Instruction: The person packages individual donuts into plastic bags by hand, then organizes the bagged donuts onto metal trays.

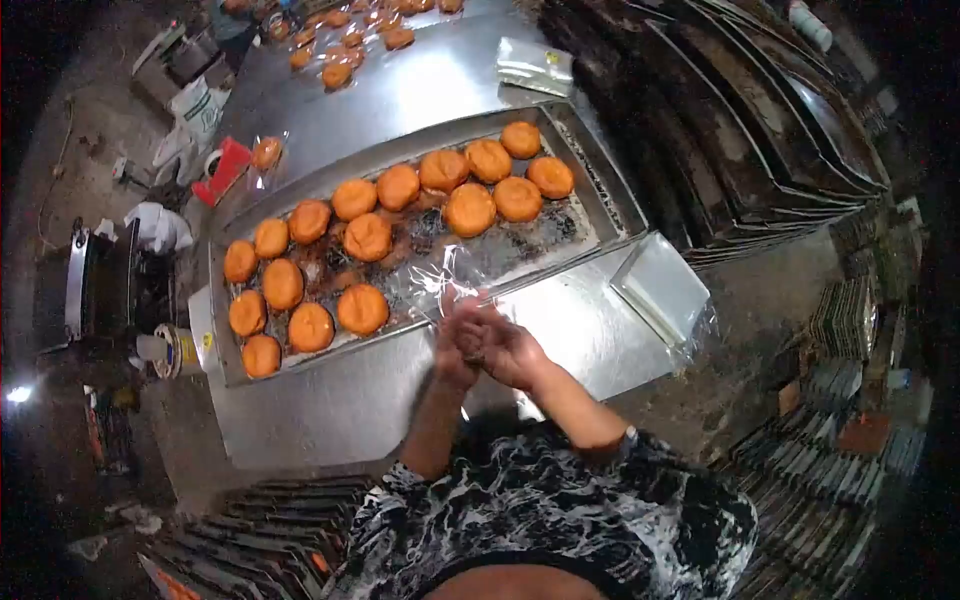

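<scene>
My left hand (456, 352) and my right hand (512, 354) are close together over the near edge of a metal tray (590, 258). Their fingers are closed and partly overlap. A clear plastic bag (447, 278) sticks out from the fingertips over the tray, and its glare hides whether anything is inside. Golden-brown round buns lie in loose rows on the tray; one bun (362, 309) is left of my hands and another bun (469, 209) is beyond the bag.
A stack of clear bags (662, 286) rests at the metal table's (300, 425) right; another stack (535, 66) lies at the back. Bagged buns (337, 74) are at the far end. A red tape dispenser (222, 170) stands left. Dark trays (690, 110) are piled at right.
</scene>
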The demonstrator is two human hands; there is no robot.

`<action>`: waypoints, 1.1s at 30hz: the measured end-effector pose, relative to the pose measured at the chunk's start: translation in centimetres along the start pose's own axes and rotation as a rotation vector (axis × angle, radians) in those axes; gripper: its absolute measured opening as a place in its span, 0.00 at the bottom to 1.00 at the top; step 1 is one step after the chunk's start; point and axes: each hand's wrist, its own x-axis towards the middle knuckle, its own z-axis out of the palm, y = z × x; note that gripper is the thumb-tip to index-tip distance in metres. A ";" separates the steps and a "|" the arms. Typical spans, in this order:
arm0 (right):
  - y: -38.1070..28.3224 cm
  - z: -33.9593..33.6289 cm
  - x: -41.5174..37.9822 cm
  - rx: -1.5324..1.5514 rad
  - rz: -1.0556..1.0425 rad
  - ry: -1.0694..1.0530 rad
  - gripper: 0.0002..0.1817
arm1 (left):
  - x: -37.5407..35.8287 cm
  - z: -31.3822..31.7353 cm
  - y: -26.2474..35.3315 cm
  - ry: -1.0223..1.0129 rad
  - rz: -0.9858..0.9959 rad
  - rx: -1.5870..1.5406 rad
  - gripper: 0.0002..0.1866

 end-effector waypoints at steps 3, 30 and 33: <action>-9.2 2.3 3.3 -1.487 -0.252 -0.011 0.11 | 0.8 -1.9 1.8 0.135 0.292 -0.022 0.12; 2.8 12.9 -0.6 -1.922 -1.186 -0.201 0.20 | -5.1 0.6 6.9 0.012 0.417 0.075 0.27; 3.0 13.8 -0.5 -1.842 -1.154 -0.254 0.21 | -5.3 1.5 6.1 0.347 0.431 0.238 0.28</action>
